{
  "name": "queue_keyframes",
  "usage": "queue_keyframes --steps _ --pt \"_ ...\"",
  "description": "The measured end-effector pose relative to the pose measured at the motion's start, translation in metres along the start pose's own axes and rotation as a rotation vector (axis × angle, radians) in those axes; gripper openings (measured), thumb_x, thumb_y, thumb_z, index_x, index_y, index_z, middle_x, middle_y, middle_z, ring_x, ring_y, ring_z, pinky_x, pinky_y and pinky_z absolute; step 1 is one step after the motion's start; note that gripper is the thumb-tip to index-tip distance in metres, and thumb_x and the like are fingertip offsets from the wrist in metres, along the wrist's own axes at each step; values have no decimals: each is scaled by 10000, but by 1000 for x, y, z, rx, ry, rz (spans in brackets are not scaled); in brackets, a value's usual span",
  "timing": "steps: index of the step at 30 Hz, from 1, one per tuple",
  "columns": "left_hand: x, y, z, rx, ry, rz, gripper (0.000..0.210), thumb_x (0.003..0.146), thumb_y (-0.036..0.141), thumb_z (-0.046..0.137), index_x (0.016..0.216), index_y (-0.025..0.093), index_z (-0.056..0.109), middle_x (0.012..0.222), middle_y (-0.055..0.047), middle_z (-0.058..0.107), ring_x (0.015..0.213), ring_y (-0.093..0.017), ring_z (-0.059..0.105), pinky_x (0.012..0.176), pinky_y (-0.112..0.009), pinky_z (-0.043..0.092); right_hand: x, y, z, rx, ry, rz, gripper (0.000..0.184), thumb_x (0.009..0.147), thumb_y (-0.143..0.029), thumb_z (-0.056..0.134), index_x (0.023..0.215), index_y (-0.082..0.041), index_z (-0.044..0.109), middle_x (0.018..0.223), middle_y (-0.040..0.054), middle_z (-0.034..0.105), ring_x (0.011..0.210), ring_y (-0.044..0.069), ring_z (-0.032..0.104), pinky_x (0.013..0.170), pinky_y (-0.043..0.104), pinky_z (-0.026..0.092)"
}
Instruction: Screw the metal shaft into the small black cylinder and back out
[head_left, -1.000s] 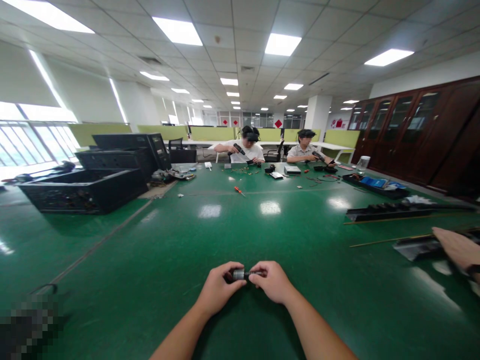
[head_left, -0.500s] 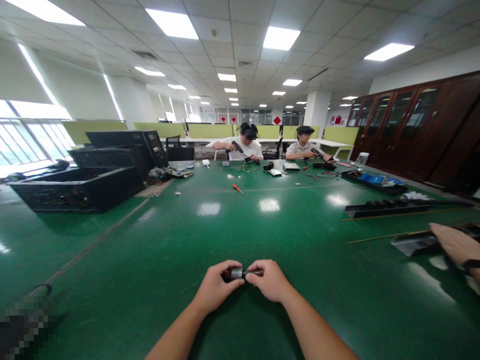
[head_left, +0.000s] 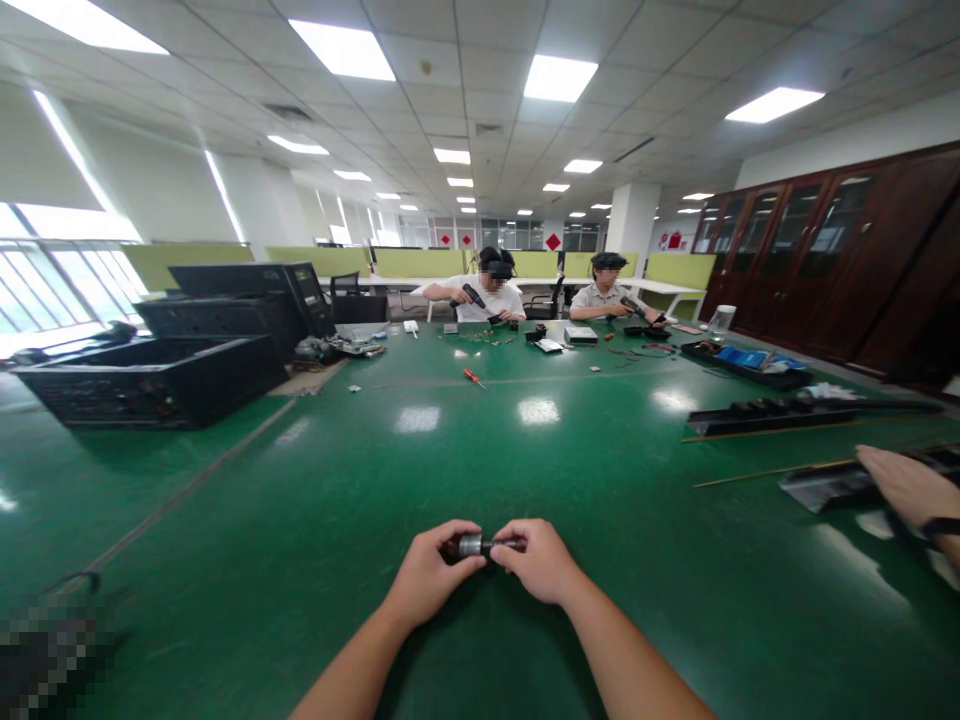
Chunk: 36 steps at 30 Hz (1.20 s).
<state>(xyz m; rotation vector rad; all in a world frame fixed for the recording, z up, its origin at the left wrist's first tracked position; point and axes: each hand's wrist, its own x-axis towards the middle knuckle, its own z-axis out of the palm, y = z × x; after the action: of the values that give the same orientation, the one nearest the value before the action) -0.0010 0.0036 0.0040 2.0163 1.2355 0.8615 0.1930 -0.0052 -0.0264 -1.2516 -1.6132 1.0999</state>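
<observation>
Low in the middle of the head view, both hands meet over the green table. Thumb and fingers of my left hand point(head_left: 433, 572) are closed round a small silver metal cylinder point(head_left: 470, 545), whose left end is darker and partly covered. A thin dark rod point(head_left: 510, 544) lies in line with the cylinder on its right. My right hand point(head_left: 541, 562) pinches this rod between thumb and fingers. Whether the rod is joined to the cylinder or only touches its end, I cannot tell.
An orange-handled screwdriver point(head_left: 473, 378) lies farther up the green table point(head_left: 337, 480). Black computer cases point(head_left: 150, 385) stand at left. Black metal rails point(head_left: 810, 412) lie at right, near another person's hand point(head_left: 904, 485). Two people point(head_left: 491, 290) across the table hold power drills point(head_left: 474, 295).
Both hands keep nearly the same place and grip. The whole view has shifted very slightly; the metal cylinder and rod show no clear movement.
</observation>
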Motion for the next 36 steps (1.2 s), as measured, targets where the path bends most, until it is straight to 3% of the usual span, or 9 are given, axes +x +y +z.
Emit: queue_keyframes --steps 36 --pt "2 -8 1 -39 54 -39 308 695 302 722 988 208 700 950 -41 727 843 -210 667 794 -318 535 -1 -5 -8 -52 34 24 161 782 -243 629 879 -143 710 623 9 638 567 124 570 546 206 408"
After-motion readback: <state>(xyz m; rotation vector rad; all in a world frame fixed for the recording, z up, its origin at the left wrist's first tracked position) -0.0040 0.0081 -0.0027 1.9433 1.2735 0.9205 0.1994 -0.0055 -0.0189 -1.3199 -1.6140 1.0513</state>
